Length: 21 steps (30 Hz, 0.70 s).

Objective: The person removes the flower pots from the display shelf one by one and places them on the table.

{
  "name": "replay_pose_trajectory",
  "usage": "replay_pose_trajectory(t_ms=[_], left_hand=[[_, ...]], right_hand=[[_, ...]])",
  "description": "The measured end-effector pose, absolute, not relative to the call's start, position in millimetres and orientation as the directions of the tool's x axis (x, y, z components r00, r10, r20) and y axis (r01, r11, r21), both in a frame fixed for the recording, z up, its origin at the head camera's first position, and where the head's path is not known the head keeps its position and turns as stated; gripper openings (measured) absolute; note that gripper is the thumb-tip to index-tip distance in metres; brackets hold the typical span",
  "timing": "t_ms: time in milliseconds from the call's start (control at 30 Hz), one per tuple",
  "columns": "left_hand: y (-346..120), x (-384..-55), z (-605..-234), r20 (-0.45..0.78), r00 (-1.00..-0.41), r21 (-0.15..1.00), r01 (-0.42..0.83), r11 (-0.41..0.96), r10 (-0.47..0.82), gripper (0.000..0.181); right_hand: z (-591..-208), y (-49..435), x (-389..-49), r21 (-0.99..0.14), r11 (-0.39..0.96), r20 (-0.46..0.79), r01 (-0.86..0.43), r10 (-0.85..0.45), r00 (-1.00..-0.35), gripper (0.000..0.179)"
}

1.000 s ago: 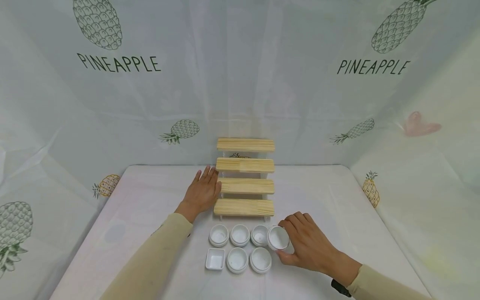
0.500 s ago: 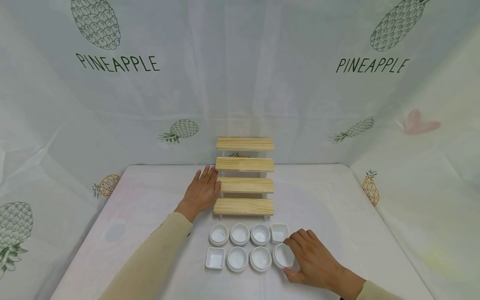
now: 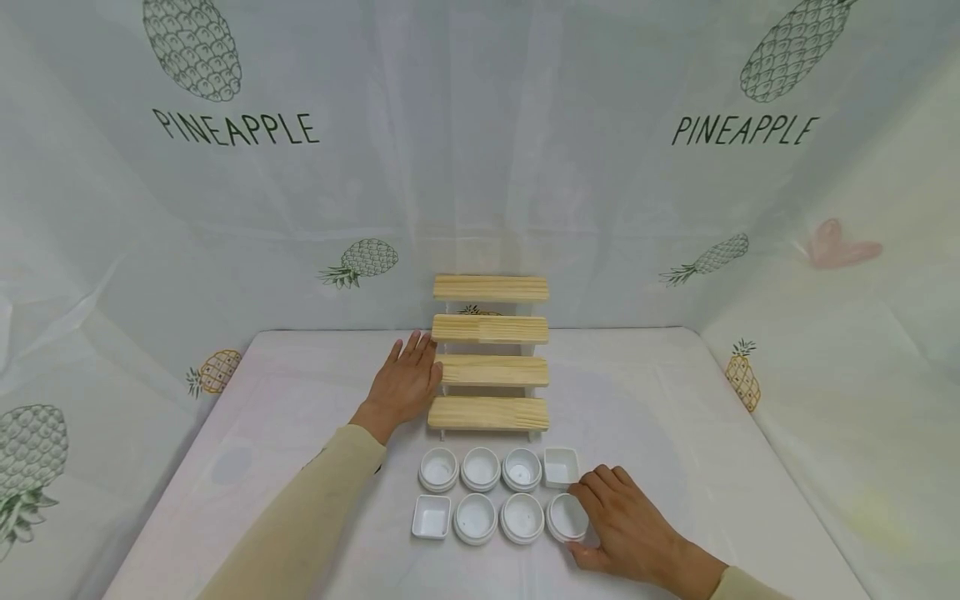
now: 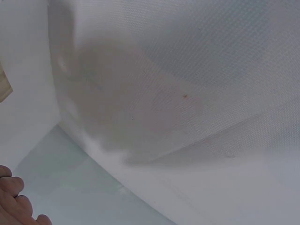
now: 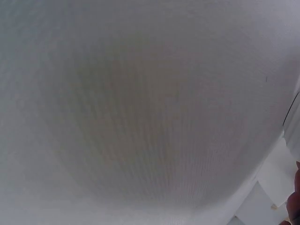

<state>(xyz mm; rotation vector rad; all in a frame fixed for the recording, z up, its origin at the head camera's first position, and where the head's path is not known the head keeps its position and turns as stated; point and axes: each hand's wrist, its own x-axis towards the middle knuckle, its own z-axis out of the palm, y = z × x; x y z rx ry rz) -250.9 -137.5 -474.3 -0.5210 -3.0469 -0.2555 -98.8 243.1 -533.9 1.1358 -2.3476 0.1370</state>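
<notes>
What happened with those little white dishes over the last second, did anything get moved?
Yes. The right hand carried a round white dish from the back row toward the person and set it on the table at the right end of the front row, uncovering a square dish behind. Its fingers still curl round the dish. The left hand stayed flat beside the wooden stepped rack; the other dishes kept their places.

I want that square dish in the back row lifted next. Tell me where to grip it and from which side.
Pinch the square dish by its front and back rims, from above. Round cups crowd its left side and the wooden rack stands just behind, so a top approach looks clearest.
</notes>
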Motion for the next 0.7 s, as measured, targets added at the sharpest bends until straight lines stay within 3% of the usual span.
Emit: replay_pose_trajectory(t_ms=[267, 500, 700], left_hand=[[-139, -251, -476, 0.060, -0.946, 0.166, 0.323, 0.932, 0.317, 0.066], [-142, -247, -478, 0.082, -0.948, 0.171, 0.316, 0.933, 0.306, 0.067], [-156, -236, -488, 0.123, -0.956, 0.195, 0.285, 0.938, 0.265, 0.068]], right_hand=[[-534, 242, -99, 0.126, 0.665, 0.477, -0.736, -0.691, -0.543, 0.062], [-523, 243, -109, 0.049, 0.716, 0.526, -0.696, -0.611, -0.592, 0.055], [-516, 248, -130, 0.030, 0.811, 0.549, -0.585, -0.502, -0.668, 0.069]])
